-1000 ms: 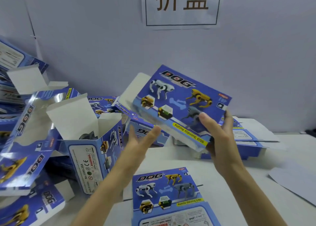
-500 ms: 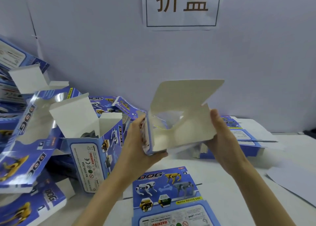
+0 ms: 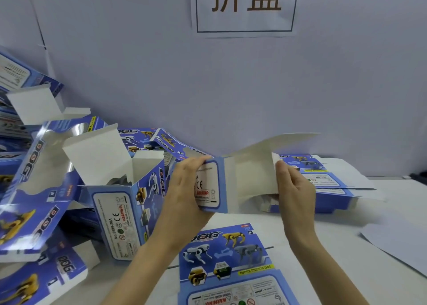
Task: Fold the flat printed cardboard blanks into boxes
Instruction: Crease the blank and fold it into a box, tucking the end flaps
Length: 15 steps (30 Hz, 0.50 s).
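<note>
I hold a half-formed blue box (image 3: 231, 182) above the white table, its white inner flaps facing me and one long flap sticking up to the right. My left hand (image 3: 184, 189) grips its left end, thumb curled over the panel with the CE warning label. My right hand (image 3: 294, 189) pinches a white end flap on the right side. A flat printed blank (image 3: 228, 265) with robot dogs lies on the table below my hands.
A heap of folded open-topped blue boxes (image 3: 122, 203) fills the left side. More flat blanks (image 3: 328, 180) lie stacked at the right rear. White sheets (image 3: 392, 237) lie at the right. A wall with a paper sign (image 3: 245, 6) stands close behind.
The box went from printed face towards me to turned over and opened up. My left hand moved from below it to gripping its left end, and the box came lower.
</note>
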Each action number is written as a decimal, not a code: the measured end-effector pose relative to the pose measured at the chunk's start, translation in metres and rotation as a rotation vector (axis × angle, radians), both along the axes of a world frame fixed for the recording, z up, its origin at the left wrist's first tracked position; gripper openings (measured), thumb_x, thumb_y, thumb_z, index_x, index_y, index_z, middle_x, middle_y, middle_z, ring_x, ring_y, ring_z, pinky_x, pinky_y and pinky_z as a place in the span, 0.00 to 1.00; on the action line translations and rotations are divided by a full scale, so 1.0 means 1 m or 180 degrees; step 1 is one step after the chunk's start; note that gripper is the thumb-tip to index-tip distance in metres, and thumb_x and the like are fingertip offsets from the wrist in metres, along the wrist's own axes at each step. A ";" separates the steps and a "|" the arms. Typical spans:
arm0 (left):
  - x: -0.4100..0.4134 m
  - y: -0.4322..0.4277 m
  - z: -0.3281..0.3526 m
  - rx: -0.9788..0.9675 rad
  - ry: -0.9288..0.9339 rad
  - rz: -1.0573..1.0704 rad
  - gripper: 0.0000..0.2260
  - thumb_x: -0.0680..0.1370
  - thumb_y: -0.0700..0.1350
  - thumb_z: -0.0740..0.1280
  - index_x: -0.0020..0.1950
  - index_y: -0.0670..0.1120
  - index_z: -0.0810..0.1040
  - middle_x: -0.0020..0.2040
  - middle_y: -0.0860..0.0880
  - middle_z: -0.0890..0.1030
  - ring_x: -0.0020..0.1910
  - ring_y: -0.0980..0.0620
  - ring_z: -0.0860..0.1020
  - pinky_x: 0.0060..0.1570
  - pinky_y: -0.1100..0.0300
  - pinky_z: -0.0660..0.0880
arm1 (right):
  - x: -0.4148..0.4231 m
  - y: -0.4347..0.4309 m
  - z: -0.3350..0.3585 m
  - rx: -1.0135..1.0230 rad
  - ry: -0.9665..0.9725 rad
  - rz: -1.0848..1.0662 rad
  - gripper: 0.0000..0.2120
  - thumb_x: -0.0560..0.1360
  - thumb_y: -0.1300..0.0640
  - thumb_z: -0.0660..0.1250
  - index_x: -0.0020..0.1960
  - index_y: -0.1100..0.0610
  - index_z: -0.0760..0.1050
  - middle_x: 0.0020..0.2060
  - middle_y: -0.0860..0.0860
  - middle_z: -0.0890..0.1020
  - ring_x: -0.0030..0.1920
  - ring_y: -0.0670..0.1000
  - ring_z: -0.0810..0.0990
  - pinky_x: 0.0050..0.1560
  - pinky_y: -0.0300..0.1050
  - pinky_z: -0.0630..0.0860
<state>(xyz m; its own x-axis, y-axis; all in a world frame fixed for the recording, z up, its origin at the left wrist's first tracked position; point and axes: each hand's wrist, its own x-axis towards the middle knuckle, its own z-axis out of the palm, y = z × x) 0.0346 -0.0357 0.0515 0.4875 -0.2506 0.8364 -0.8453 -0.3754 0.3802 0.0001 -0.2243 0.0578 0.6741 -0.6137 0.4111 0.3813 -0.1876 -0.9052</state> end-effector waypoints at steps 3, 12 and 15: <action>-0.001 0.000 0.002 0.0134 -0.0190 0.0140 0.42 0.63 0.31 0.78 0.68 0.55 0.62 0.63 0.47 0.70 0.61 0.50 0.69 0.55 0.63 0.72 | -0.003 -0.001 0.005 -0.1230 0.0358 -0.0042 0.26 0.80 0.42 0.55 0.29 0.56 0.59 0.22 0.45 0.64 0.27 0.44 0.63 0.29 0.39 0.61; -0.014 -0.004 0.023 0.0458 0.1987 -0.0539 0.61 0.48 0.78 0.70 0.75 0.69 0.44 0.78 0.63 0.46 0.73 0.72 0.49 0.72 0.58 0.58 | -0.010 0.000 0.015 -0.2240 0.0654 -0.1179 0.28 0.81 0.55 0.58 0.24 0.54 0.55 0.19 0.49 0.61 0.24 0.51 0.61 0.28 0.48 0.57; -0.020 -0.002 0.030 -0.0311 0.2661 -0.1445 0.48 0.63 0.75 0.64 0.77 0.52 0.59 0.74 0.47 0.67 0.73 0.48 0.66 0.72 0.44 0.63 | -0.013 0.000 0.019 -0.2502 0.0637 -0.1426 0.26 0.81 0.56 0.59 0.25 0.55 0.58 0.21 0.51 0.64 0.26 0.56 0.65 0.31 0.46 0.61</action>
